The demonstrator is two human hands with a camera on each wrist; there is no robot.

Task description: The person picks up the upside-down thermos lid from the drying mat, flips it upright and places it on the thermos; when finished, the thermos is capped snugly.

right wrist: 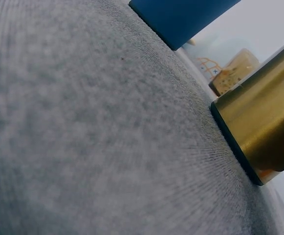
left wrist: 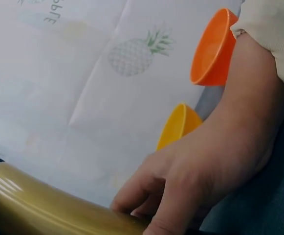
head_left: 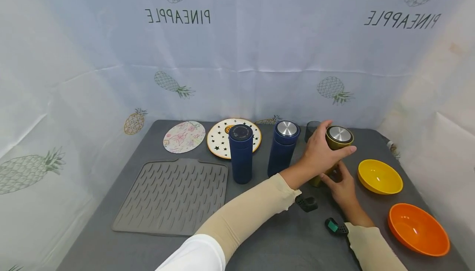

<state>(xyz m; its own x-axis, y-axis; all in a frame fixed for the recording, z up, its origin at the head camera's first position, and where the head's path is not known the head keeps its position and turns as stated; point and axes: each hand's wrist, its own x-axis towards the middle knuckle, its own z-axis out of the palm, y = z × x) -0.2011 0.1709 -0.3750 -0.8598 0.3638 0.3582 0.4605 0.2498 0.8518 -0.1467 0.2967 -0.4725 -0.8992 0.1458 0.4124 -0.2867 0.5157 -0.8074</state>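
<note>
Person, two bare hands. Left arm (head_left: 245,213): beige fitted sleeve to the wrist, white sleeve above it toward 6 o'clock. Right arm (head_left: 371,248): matching beige sleeve. Black wrist camera (head_left: 306,203) on left; black-and-green one (head_left: 335,226) on right.

Gold flask's (head_left: 335,147) body mostly behind both hands.

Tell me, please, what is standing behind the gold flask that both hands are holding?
Behind the gold flask, a dark grey cup stands by the backdrop. The left hand covers most of it, so its lower part and contents cannot be seen.
</note>
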